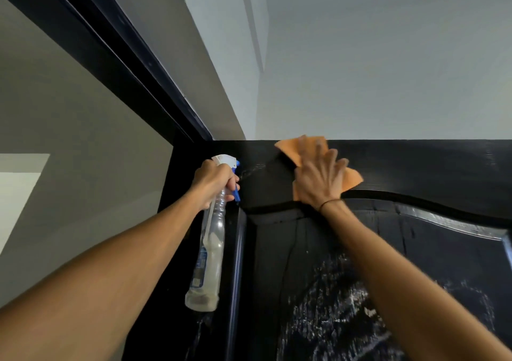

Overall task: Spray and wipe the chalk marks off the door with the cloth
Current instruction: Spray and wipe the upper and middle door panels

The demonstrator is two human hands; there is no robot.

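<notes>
1. At door top: right hand (318, 179) presses soft, limp orange cloth (352, 179) flat against black door (415, 164), fingers spread; palm pressure suits it.
2. Left hand (213, 183), grip clenched round spray bottle (210, 250) neck; light, rigid, likely slippery when wet.
3. Chalk marks (332, 313) remain lower down.

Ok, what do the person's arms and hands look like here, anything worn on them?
Both forearms are bare, with no sleeves in view. The right hand has a thin dark band round its wrist, like a cord or hair tie. The left hand and its wrist show nothing worn: no watch or glove. No rings are plainly visible on either hand, though the right fingers are blurred.
</notes>
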